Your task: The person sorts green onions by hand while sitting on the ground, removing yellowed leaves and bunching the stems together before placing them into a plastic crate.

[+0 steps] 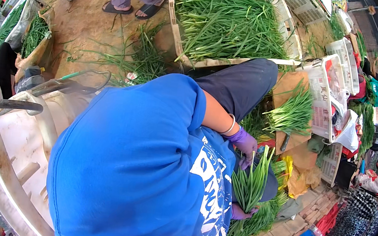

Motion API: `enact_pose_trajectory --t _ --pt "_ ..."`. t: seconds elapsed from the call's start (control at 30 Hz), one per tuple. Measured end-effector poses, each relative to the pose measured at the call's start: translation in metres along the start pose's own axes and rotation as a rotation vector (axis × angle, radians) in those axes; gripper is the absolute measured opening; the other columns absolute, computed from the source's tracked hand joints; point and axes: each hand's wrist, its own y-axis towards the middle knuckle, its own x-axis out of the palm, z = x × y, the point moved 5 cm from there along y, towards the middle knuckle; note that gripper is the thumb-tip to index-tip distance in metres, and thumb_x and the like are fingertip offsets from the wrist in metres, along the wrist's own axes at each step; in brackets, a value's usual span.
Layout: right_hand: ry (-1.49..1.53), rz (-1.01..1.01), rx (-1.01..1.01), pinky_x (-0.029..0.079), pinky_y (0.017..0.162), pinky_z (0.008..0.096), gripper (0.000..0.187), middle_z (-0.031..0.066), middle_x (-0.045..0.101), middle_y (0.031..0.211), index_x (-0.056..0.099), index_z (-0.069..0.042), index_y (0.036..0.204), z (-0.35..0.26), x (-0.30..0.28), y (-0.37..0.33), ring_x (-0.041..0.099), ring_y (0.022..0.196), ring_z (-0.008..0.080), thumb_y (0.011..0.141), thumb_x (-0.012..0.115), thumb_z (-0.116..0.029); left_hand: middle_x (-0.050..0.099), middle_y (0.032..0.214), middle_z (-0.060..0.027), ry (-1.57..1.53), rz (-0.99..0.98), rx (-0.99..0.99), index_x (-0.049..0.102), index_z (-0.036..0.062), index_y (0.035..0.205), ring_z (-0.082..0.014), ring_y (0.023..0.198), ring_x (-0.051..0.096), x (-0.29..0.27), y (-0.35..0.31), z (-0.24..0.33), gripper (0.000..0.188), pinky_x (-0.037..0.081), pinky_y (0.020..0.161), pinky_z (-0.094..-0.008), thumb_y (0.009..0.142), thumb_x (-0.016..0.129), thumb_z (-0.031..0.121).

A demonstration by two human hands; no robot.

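A loose bunch of garlic chives, pale stems upward and green leaves fanned below, is in front of my body over my lap. My right hand, in a purple glove, closes around its lower part, with most of the fingers hidden by leaves. Beside the bunch's upper left edge is my left hand, also gloved in purple, with a bracelet at the wrist. Its fingers are drawn together, pointing down; whatever they pinch is too small to make out. More chives lie under and beyond the right hand.
A large white crate full of chives stands to my left. A pile of trimmed chives rests on cardboard beside a dark-handled knife. White baskets stand farther right. A person's sandaled feet are at the top.
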Motion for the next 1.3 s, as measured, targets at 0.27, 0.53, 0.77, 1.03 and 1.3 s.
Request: enact_pose_trajectory --t 0.27,0.53,0.77,1.03,1.3 --pt "0.063 0.034 0.036 0.027 0.099 0.0399 0.046 0.0100 0.040 0.128 0.049 -0.011 0.118 0.003 -0.005 0.007 0.039 0.116 0.0247 0.084 0.030 -0.036 0.066 0.080 -0.0082 -0.025 -0.018 0.032 0.065 -0.0019 0.080 -0.0135 0.068 0.062 0.000 0.003 -0.003 0.015 0.047 0.066 -0.0218 0.077 0.054 0.008" --pt "-0.001 0.032 0.021 0.028 0.098 0.0393 0.044 0.0117 0.042 0.126 0.050 -0.008 0.116 0.000 0.000 0.000 0.041 0.114 0.0252 0.084 0.033 -0.033 0.065 0.080 -0.0098 0.004 0.012 0.032 0.065 -0.0029 0.081 -0.0142 0.070 0.062 0.002 0.009 -0.006 0.015 0.048 0.066 -0.0233 0.076 0.053 0.006" --pt "-0.044 0.013 0.023 0.029 0.098 0.0391 0.044 0.0125 0.043 0.126 0.050 -0.006 0.115 -0.004 0.008 0.001 0.042 0.113 0.0255 0.084 0.033 -0.031 0.065 0.081 -0.0121 -0.049 0.010 0.077 0.063 -0.0055 0.082 -0.0166 0.070 0.063 0.002 0.004 -0.003 0.015 0.050 0.067 -0.0251 0.076 0.052 0.002" --pt "-0.096 -0.021 0.022 0.029 0.098 0.0388 0.042 0.0134 0.043 0.125 0.050 -0.004 0.114 -0.008 0.010 -0.001 0.043 0.113 0.0259 0.083 0.034 -0.028 0.065 0.080 -0.0126 -0.070 0.036 0.081 0.063 -0.0057 0.083 -0.0171 0.072 0.063 0.002 0.004 -0.006 0.016 0.050 0.068 -0.0251 0.076 0.051 0.003" --pt "-0.129 -0.038 0.000 0.029 0.098 0.0385 0.041 0.0143 0.043 0.125 0.050 -0.002 0.113 -0.019 -0.012 -0.025 0.043 0.112 0.0262 0.083 0.034 -0.026 0.065 0.083 -0.0095 -0.399 0.306 0.305 0.064 -0.0007 0.084 -0.0151 0.077 0.062 -0.036 -0.006 0.006 0.025 0.046 0.074 -0.0258 0.082 0.045 0.015"
